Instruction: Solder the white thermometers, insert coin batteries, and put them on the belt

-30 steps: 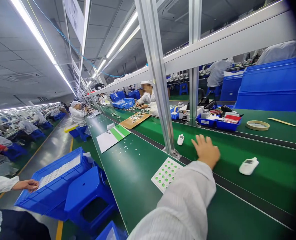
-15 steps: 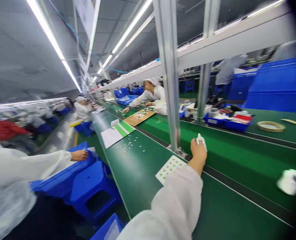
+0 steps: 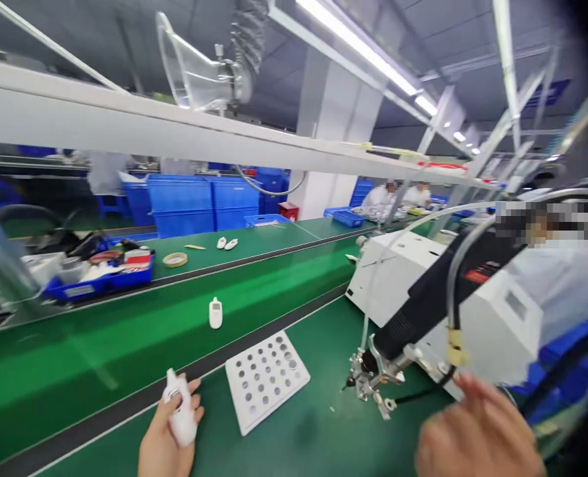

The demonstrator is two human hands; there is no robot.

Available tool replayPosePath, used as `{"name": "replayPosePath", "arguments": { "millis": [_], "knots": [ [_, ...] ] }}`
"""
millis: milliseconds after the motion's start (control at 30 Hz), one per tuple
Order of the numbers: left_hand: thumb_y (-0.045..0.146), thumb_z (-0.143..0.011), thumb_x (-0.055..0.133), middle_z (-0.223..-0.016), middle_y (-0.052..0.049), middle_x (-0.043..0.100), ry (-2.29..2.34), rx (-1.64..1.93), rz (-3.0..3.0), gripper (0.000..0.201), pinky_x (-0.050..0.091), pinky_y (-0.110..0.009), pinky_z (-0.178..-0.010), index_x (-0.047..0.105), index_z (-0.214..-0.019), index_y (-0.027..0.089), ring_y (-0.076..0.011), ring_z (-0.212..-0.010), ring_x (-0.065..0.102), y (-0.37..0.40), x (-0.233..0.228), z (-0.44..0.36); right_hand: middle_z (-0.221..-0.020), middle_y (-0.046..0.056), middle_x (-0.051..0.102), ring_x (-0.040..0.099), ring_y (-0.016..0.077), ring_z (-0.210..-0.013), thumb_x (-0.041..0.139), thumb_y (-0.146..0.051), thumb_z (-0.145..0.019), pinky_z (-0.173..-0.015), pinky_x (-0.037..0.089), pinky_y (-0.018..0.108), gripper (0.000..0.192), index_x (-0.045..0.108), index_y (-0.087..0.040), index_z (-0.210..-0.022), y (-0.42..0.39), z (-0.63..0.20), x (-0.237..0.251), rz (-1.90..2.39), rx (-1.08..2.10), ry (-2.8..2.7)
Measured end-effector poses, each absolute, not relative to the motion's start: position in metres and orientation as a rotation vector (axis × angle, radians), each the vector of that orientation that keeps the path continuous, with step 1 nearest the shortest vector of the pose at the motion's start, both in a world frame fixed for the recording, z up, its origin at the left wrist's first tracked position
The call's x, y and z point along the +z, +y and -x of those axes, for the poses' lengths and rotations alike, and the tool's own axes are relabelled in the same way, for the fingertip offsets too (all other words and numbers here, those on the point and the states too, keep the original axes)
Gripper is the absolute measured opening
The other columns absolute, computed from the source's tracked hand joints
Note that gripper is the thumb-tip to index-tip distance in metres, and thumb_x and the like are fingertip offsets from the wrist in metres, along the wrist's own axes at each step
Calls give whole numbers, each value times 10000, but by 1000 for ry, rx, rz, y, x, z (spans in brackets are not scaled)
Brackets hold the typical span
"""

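My left hand (image 3: 162,440) is at the bottom edge, shut on a small white handheld device (image 3: 180,411) held upright above the near green table. Right of it lies a white tray (image 3: 266,379) with rows of round holes. My right hand (image 3: 475,434) is blurred at the bottom right, fingers apart and holding nothing. It is just below a black electric screwdriver (image 3: 423,311) that hangs tilted on a cable, tip down over the table. A second white device (image 3: 215,313) lies on the green conveyor belt (image 3: 99,344) beyond.
A white machine box (image 3: 472,311) stands right of the screwdriver. A blue tray of tools (image 3: 99,281), a tape roll (image 3: 175,260) and two more white devices (image 3: 227,243) sit on the far table. A person in white sits at the right; others work far behind.
My view swung from left to right along the line. My left hand picked a white device off the belt and brought it to the near table. My right hand came into view by the screwdriver.
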State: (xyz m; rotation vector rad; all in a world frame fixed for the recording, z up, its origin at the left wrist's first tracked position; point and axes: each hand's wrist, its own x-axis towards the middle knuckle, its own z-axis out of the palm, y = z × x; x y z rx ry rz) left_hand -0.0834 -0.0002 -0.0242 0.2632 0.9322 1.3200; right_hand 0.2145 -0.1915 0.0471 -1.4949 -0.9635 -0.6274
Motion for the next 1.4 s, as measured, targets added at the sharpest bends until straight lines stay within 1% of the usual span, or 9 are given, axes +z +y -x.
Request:
{"name": "replayPosePath", "arguments": {
  "millis": [67,133,167,233,300,467,733,1067,1400],
  "knots": [
    [228,-703,669,-836,-16,683,963,1294,-251,255,473,-201,-446,665,-957,201,-127,-594,523,2,-27,85,-1314,160,473,536,332,-1172,540,-526,-852,-893,501,534,626,396,-219,-1379,-173,-239,78,1304,-457,-878],
    [274,-754,641,-848,-12,683,1003,1266,-234,224,492,-206,-461,679,-968,220,-129,-595,534,5,-31,86,-1156,154,585,622,290,-1007,393,-598,-909,-780,548,462,548,513,-201,-1268,-152,-256,112,1286,-251,-945],
    [294,-776,625,-845,-11,683,1027,1249,-225,218,501,-207,-471,683,-976,227,-130,-595,541,6,-31,87,-1021,139,630,649,267,-880,274,-645,-924,-692,559,428,597,574,-199,-1184,-143,-262,129,1273,-79,-1016],
    [332,-814,596,-836,-14,679,1052,1222,-230,227,514,-212,-496,684,-996,231,-136,-613,563,6,-29,85,-862,84,633,633,248,-746,458,-642,-867,-607,544,402,520,576,-227,-1157,-132,-267,160,1059,425,-1130],
    [376,-838,572,-831,-25,674,1040,1213,-278,265,519,-226,-515,679,-1024,220,-148,-639,580,1,-24,81,-692,9,576,582,184,-621,622,-476,-828,-536,496,318,315,608,-241,-1037,-127,-263,183,988,533,-1154],
    [460,-870,526,-778,-40,648,923,1217,-357,396,469,-238,-481,628,-1116,167,-144,-586,537,-11,-17,68,-550,-62,459,451,85,-443,686,-279,-796,-451,411,228,129,609,-218,-880,-109,-201,193,608,611,-1111],
    [552,-792,642,-778,-31,632,835,1269,-344,565,413,-228,-478,592,-1175,139,-118,-553,519,-16,-28,60,-608,-63,515,512,107,-513,627,-205,-841,-507,436,276,90,549,-214,-885,-75,-73,139,497,586,-1019],
    [622,-690,718,-771,-20,627,853,1287,-342,715,387,-227,-469,579,-1182,123,-111,-550,512,-16,-32,55,-627,-61,533,513,114,-521,586,-172,-861,-518,442,307,82,531,-213,-906,-63,-66,117,556,599,-1084],
    [626,-695,710,-748,-2,613,888,1279,-382,693,377,-223,-462,577,-1164,132,-95,-518,489,-18,-29,54,-623,-51,550,528,126,-505,609,-153,-846,-514,471,334,97,550,-217,-888,-57,-71,114,591,593,-1106]
  ]
}}
